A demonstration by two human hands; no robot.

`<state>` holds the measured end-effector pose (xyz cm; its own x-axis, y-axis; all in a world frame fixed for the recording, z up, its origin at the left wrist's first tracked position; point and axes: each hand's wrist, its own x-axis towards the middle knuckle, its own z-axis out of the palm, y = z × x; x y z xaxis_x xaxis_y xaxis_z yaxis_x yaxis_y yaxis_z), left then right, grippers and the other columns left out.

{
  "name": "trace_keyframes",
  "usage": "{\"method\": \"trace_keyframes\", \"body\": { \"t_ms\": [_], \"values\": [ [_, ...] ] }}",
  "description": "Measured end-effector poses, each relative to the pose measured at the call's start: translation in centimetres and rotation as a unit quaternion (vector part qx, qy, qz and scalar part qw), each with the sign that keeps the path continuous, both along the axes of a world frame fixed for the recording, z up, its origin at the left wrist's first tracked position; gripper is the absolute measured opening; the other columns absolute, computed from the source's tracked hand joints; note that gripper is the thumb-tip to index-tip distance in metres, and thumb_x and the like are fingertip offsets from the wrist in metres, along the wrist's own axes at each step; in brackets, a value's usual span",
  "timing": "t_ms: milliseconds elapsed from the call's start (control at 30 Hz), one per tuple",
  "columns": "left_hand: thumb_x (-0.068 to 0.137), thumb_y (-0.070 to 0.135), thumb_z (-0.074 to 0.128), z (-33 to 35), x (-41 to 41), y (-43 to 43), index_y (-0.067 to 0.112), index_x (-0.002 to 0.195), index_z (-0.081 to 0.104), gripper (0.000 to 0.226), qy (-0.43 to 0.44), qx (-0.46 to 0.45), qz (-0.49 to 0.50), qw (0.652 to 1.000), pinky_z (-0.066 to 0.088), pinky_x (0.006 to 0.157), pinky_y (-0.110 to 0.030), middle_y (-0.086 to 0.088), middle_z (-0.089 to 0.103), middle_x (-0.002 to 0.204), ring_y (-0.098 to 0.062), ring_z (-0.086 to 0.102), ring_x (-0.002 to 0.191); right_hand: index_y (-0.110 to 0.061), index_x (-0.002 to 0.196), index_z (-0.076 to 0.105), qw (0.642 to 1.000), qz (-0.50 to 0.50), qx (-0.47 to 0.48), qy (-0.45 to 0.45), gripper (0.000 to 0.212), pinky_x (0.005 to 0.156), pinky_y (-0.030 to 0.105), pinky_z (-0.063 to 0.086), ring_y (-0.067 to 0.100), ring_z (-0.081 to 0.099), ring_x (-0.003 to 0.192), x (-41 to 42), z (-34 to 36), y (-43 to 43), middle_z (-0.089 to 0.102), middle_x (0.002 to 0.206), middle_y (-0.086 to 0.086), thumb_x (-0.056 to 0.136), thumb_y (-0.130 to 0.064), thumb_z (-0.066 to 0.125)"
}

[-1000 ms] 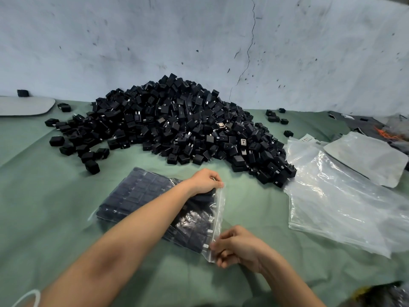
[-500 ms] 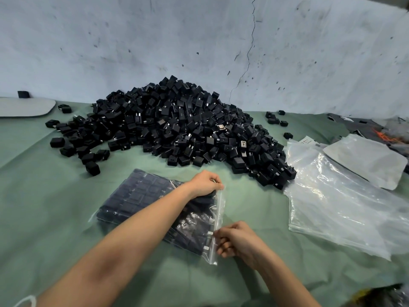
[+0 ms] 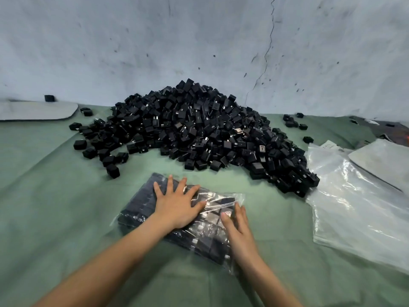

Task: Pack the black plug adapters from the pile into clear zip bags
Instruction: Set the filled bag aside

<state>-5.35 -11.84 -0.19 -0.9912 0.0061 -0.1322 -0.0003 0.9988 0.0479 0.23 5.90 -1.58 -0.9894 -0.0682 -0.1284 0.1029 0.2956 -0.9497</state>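
The filled zip bag (image 3: 210,235) lay on the surface (image 3: 55,207) toward its near edge, short of the pile (image 3: 199,129), with left grip (image 3: 177,207) and right grip (image 3: 238,231) spread flat on it, clasping nothing; it looked heavy, lumpy and slick, best lifted from under both ends.

green cloth (image 3: 55,207) as the work surface, cracked, scuffed pale wall (image 3: 199,41) behind it, flat grey pad (image 3: 35,110) far left, similar grey sheet (image 3: 385,160) at right edge, possibly a pouch.
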Motion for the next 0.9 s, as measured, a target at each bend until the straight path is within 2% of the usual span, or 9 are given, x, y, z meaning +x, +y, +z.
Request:
{"method": "trace_keyframes", "body": {
  "t_ms": [100,200,400,467,567,633,733,833,900],
  "values": [
    [0.088,0.076,0.015,0.0,0.1,-0.6,0.048,0.149,0.009,0.067,-0.007,0.001,-0.002,1.0,-0.014,0.107,-0.067,0.002,-0.006,0.163,-0.035,-0.017,0.146,-0.024,0.152,0.014,0.998,-0.028,0.047,0.043,0.068,0.105,0.015,0.005,-0.009,0.001,0.129,0.1,-0.8,-2.1,-0.008,0.158,-0.015,0.096,-0.041,0.049],
    [0.088,0.077,0.018,0.0,0.5,-3.2,0.051,0.147,0.012,0.065,0.012,0.007,0.006,1.0,-0.012,0.109,-0.065,0.007,-0.002,0.163,-0.03,-0.013,0.148,-0.023,0.152,0.014,0.999,-0.01,0.036,0.028,0.068,0.107,0.017,0.005,-0.008,0.0,0.131,0.6,-0.6,-4.3,-0.011,0.157,-0.017,0.097,-0.039,0.05],
    [0.096,0.063,0.023,1.0,1.7,-13.5,0.057,0.145,0.012,0.051,-0.017,0.002,0.051,0.999,-0.008,0.115,-0.061,0.01,0.0,0.162,-0.023,-0.009,0.149,-0.017,0.153,0.002,0.985,0.168,0.037,-0.004,0.081,0.101,0.011,-0.003,0.009,-0.011,0.143,1.8,-0.1,-12.5,-0.035,0.151,-0.003,0.094,-0.037,0.056],
    [0.1,0.05,0.026,1.7,1.7,-16.3,0.053,0.147,0.014,0.049,-0.036,-0.007,0.128,0.991,-0.008,0.113,-0.063,0.004,-0.003,0.163,-0.027,-0.012,0.148,-0.016,0.153,0.014,0.97,0.24,0.005,-0.038,0.078,0.106,0.014,0.001,0.008,-0.003,0.144,1.5,0.6,-14.4,-0.024,0.156,-0.003,0.093,-0.038,0.058],
    [0.098,0.034,0.033,2.3,2.0,-16.9,0.037,0.152,0.019,0.055,-0.014,-0.037,0.216,0.976,-0.008,0.111,-0.066,-0.006,-0.005,0.163,-0.036,-0.015,0.146,-0.013,0.146,0.036,0.947,0.297,-0.09,-0.077,0.059,0.106,0.009,0.023,0.002,0.03,0.135,0.5,1.5,-14.6,0.023,0.154,-0.004,0.094,-0.027,0.059],
    [0.098,0.036,0.036,1.8,2.4,-14.5,0.031,0.152,0.019,0.057,0.042,-0.013,0.198,0.979,-0.007,0.112,-0.064,-0.009,-0.003,0.162,-0.036,-0.015,0.146,-0.015,0.138,0.049,0.959,0.268,-0.086,-0.041,0.048,0.103,0.012,0.034,0.006,0.045,0.124,-0.1,1.8,-13.1,0.042,0.14,-0.002,0.092,-0.022,0.062],
    [0.099,0.043,0.038,-0.4,3.6,-7.8,0.033,0.152,0.019,0.057,0.1,0.067,0.058,0.991,-0.001,0.118,-0.052,-0.007,0.003,0.162,-0.028,-0.01,0.148,-0.009,0.125,0.06,0.987,0.148,-0.066,0.02,0.033,0.086,0.009,0.042,0.01,0.057,0.103,-2.1,1.8,-8.5,0.06,0.122,0.004,0.091,-0.011,0.061],
    [0.1,0.048,0.033,-2.4,3.7,-0.6,0.035,0.152,0.016,0.056,0.054,0.144,-0.024,0.988,-0.002,0.119,-0.045,-0.002,0.002,0.163,-0.021,-0.009,0.149,-0.009,0.11,0.069,0.997,-0.005,0.019,0.077,0.021,0.08,0.009,0.043,0.014,0.063,0.1,-4.4,2.5,-1.6,0.069,0.11,0.003,0.092,-0.009,0.059],
    [0.101,0.049,0.029,-3.3,3.0,3.4,0.034,0.153,0.014,0.056,0.026,0.144,-0.041,0.988,-0.006,0.118,-0.048,-0.002,0.001,0.163,-0.021,-0.01,0.149,-0.011,0.101,0.073,0.981,-0.128,0.095,0.113,0.018,0.081,0.014,0.042,0.016,0.064,0.099,-5.3,3.0,3.6,0.071,0.102,0.002,0.09,-0.011,0.058]
  ]
}}
